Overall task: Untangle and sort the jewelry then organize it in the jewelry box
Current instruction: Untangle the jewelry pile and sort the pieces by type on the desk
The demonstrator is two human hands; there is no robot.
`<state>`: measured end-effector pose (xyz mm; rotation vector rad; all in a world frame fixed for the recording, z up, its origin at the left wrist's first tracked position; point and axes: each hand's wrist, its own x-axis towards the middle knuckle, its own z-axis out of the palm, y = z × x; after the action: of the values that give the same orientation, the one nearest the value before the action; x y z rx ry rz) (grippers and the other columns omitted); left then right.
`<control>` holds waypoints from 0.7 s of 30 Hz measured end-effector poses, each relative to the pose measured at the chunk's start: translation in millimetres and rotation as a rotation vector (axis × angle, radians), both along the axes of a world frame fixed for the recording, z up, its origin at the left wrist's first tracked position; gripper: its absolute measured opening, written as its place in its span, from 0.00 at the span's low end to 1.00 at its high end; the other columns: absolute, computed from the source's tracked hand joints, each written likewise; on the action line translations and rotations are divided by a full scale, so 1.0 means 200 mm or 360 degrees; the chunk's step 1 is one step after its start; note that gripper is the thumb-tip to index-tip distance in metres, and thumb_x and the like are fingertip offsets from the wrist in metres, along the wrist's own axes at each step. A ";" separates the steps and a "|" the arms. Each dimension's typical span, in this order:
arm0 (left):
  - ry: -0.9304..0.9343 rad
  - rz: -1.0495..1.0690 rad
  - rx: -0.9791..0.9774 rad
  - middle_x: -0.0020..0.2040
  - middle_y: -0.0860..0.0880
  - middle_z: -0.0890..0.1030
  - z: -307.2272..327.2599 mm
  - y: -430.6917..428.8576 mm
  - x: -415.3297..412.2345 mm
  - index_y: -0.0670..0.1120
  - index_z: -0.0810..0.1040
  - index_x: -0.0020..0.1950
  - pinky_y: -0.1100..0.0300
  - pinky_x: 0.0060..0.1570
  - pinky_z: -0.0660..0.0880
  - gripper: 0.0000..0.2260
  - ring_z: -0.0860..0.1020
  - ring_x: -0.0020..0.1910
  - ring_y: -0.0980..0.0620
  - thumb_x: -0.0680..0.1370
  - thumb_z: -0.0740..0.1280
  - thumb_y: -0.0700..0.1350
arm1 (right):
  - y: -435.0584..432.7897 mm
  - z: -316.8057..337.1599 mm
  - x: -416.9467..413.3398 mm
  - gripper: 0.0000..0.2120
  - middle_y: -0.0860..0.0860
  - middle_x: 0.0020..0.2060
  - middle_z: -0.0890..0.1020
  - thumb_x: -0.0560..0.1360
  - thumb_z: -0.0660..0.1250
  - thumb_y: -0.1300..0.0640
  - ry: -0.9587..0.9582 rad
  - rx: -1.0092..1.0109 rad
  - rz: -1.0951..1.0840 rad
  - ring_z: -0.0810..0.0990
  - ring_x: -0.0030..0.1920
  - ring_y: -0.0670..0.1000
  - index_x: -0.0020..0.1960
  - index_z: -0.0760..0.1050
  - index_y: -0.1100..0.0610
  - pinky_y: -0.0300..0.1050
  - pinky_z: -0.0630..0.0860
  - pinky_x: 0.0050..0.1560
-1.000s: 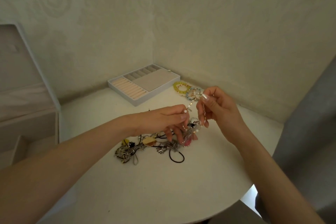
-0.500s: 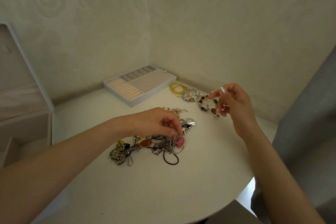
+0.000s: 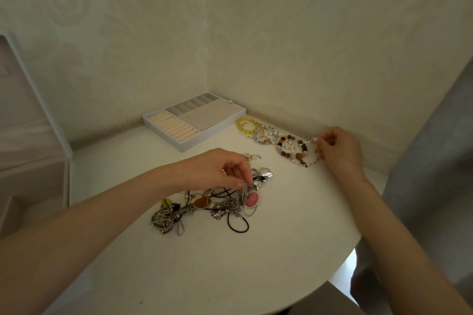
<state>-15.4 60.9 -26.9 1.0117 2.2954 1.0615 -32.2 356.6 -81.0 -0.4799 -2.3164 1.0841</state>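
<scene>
A second ago both hands were up together over the heap, teasing one thin strand free. Now they have parted. The right hand (image 3: pixel 337 151) has carried that pearl strand (image 3: pixel 311 161) to the table's (image 3: pixel 230 263) far right edge, by the wall, and lays it down with fingertips pinching it. It touches the brown-bead bracelet (image 3: pixel 282 147) at the end of the sorted row. The left hand (image 3: pixel 220 169) has dropped back to the tangle (image 3: pixel 204 208) in the middle of the table, where finger and thumb pinch the chain at the top of the pink pendant (image 3: pixel 251 199).

To my eye that is one more piece sorted and the next one already being picked out. Nothing has gone into the jewelry box tray (image 3: pixel 215 133) yet, which sits in the far corner with its slots bare.

Counting: one tray and one tangle. The row holds a yellow bracelet (image 3: pixel 243 125), a blue-and-pearl cluster (image 3: pixel 266 135), the brown one and the new strand. That makes at least four, though overlaps hide the exact number. In the tangle I make out two oval pendants, the pink one and an amber one (image 3: pixel 201 202), and one silver heart (image 3: pixel 266 174). One small gold chain (image 3: pixel 252 156) lies just beyond the left hand.
</scene>
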 end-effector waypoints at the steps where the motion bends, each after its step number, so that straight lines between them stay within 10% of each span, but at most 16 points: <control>1: -0.0009 -0.0008 -0.0012 0.41 0.56 0.80 0.00 0.00 0.00 0.49 0.80 0.48 0.73 0.41 0.70 0.06 0.76 0.39 0.65 0.75 0.70 0.39 | -0.01 0.01 0.01 0.07 0.49 0.35 0.81 0.72 0.71 0.57 -0.0019 0.0083 -0.0009 0.81 0.38 0.54 0.38 0.74 0.50 0.50 0.78 0.43; 6: -0.0044 -0.0072 -0.0137 0.44 0.55 0.82 0.00 -0.02 -0.02 0.50 0.79 0.51 0.72 0.42 0.71 0.07 0.77 0.40 0.65 0.74 0.70 0.41 | -0.10 0.08 0.06 0.04 0.45 0.37 0.77 0.74 0.66 0.60 0.0096 0.0384 -0.0049 0.75 0.40 0.49 0.47 0.78 0.53 0.42 0.67 0.39; 12: 0.0467 0.0353 -0.0167 0.52 0.56 0.79 0.05 -0.09 -0.11 0.52 0.78 0.51 0.73 0.41 0.70 0.06 0.76 0.47 0.60 0.75 0.69 0.44 | -0.36 0.19 0.07 0.11 0.44 0.33 0.79 0.72 0.71 0.62 -0.0134 0.0177 0.0788 0.74 0.30 0.41 0.39 0.79 0.46 0.37 0.72 0.36; 21: 0.0398 0.0355 -0.1061 0.56 0.51 0.62 0.01 -0.19 -0.18 0.51 0.66 0.64 0.55 0.59 0.68 0.27 0.62 0.60 0.52 0.71 0.73 0.55 | -0.59 0.23 -0.06 0.10 0.49 0.37 0.79 0.74 0.69 0.67 -0.0651 0.0437 0.1177 0.79 0.32 0.45 0.47 0.80 0.52 0.35 0.74 0.31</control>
<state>-50.5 22.4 -25.0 0.6472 2.7193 0.1842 -43.7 239.1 -34.8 0.3315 -3.0633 1.0019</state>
